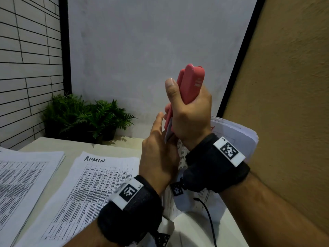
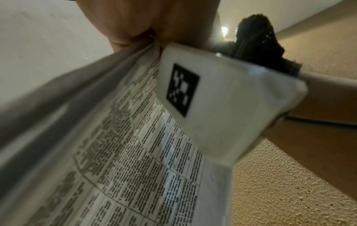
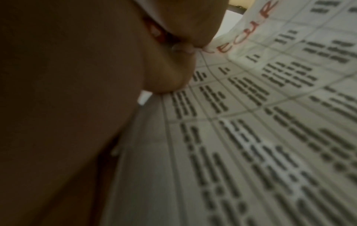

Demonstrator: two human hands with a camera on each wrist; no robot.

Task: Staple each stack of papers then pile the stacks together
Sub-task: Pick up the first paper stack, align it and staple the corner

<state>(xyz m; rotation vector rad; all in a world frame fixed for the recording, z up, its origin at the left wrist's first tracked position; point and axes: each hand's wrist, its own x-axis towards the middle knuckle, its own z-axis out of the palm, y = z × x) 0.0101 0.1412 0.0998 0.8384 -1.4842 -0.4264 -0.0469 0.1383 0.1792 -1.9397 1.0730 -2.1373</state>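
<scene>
My right hand [image 1: 187,111] grips a pink stapler [image 1: 191,82], held upright above the table with its mouth pointing down onto the corner of a paper stack. My left hand [image 1: 158,150] holds that lifted stack [image 1: 231,132] of printed tables near the same corner, thumb up beside the stapler. The stack's printed sheets [image 2: 135,152] fill the left wrist view, pinched at the top by my left hand [image 2: 146,23]. In the right wrist view the top sheet [image 3: 270,122] bears red handwriting, and my right hand [image 3: 77,91] blocks the left half.
Two more paper stacks lie flat on the white table: one headed "ADMIN" [image 1: 85,189] in the middle, another [image 1: 21,179] at the left edge. Potted ferns [image 1: 85,118] stand at the table's back by the grey wall. A tan textured wall [image 1: 284,104] rises close on the right.
</scene>
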